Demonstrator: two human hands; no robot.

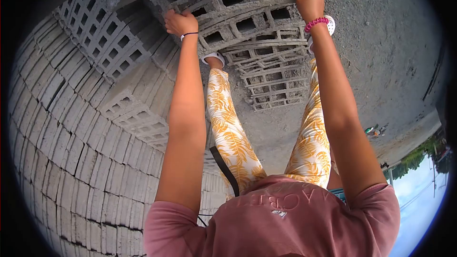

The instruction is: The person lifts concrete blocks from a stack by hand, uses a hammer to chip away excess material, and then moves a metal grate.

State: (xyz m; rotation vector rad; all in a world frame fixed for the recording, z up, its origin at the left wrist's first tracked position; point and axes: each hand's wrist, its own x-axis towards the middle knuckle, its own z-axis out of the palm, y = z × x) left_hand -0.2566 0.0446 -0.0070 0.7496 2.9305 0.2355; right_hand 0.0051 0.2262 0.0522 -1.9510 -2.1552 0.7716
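Hollow grey concrete blocks stand in a row in front of me, their rectangular openings facing up. My left hand has its fingers curled at the left end of a hollow concrete block. At the right end of the same block, my right hand bends its fingers over the edge. Right below it, closer to my feet, lies another hollow block. More blocks run on between my legs. The undersides of the gripped block are hidden.
On the left rise tall stacks of concrete blocks, some with their openings showing. Gritty grey ground stretches to the right. My white shoes stand on both sides of the row. Small litter lies farther right.
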